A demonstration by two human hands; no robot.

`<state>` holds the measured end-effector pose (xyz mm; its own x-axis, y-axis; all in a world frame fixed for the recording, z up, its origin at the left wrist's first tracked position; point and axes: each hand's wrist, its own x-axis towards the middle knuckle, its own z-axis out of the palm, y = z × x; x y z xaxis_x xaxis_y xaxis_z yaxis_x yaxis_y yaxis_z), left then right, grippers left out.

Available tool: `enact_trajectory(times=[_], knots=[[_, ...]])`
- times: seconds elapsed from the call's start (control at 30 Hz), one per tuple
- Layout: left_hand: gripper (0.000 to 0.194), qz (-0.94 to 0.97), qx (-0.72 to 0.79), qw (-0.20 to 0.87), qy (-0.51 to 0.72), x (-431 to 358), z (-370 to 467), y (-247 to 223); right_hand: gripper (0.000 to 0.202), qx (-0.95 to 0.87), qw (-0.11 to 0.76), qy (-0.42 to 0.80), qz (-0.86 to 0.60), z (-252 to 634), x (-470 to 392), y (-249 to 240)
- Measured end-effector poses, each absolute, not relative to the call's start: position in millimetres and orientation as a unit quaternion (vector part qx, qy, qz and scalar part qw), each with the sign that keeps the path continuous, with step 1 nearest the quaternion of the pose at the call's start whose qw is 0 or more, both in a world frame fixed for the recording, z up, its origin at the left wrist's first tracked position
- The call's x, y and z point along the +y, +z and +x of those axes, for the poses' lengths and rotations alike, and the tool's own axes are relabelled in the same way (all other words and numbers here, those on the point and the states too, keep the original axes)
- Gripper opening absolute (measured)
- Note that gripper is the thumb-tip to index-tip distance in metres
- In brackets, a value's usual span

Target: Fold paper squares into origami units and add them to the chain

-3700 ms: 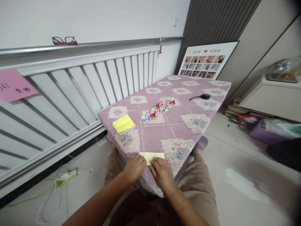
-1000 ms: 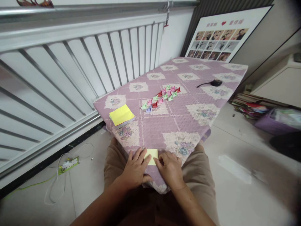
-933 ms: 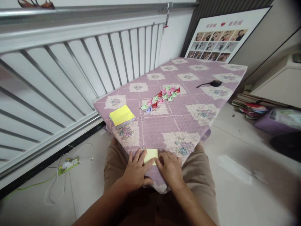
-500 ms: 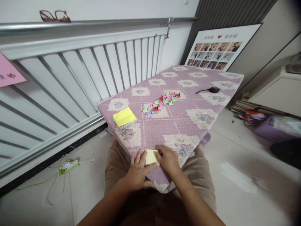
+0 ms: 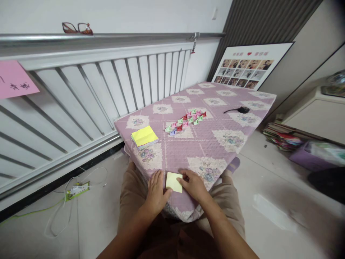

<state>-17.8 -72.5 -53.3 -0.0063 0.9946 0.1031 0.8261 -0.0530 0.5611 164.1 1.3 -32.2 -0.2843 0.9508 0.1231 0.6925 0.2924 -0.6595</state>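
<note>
A pale yellow paper square lies on the floral tablecloth near the table corner closest to me. On its left is my left hand, palm down with the fingers spread a little, its thumb at the paper's lower left edge. My right hand is at the paper's right side, fingers curved, with the thumb on the paper and the forefinger beside its upper right corner. Farther up the cloth stand several small folded paper pieces in green, pink, red and blue.
A stack of yellow-topped paper sits at the table's left edge. A black object with a cord lies toward the far right. A white radiator runs along the left, and a photo board leans behind the table.
My left hand has drawn back left off the paper and its fingers are closer together. More of the paper shows and it looks slightly turned. The view has tilted up slightly.
</note>
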Motion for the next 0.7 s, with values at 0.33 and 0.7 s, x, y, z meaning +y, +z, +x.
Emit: enact_trajectory(times=[0.33, 0.7], knots=[[0.053, 0.655, 0.670, 0.208, 0.283, -72, -13, -43, 0.025, -0.657, 0.336, 0.462, -0.492, 173, -10, -38], [0.010, 0.587, 0.574, 0.405, 0.402, -64, -26, 13, 0.032, -0.379, 0.440, 0.696, -0.423, 160, -31, -13]])
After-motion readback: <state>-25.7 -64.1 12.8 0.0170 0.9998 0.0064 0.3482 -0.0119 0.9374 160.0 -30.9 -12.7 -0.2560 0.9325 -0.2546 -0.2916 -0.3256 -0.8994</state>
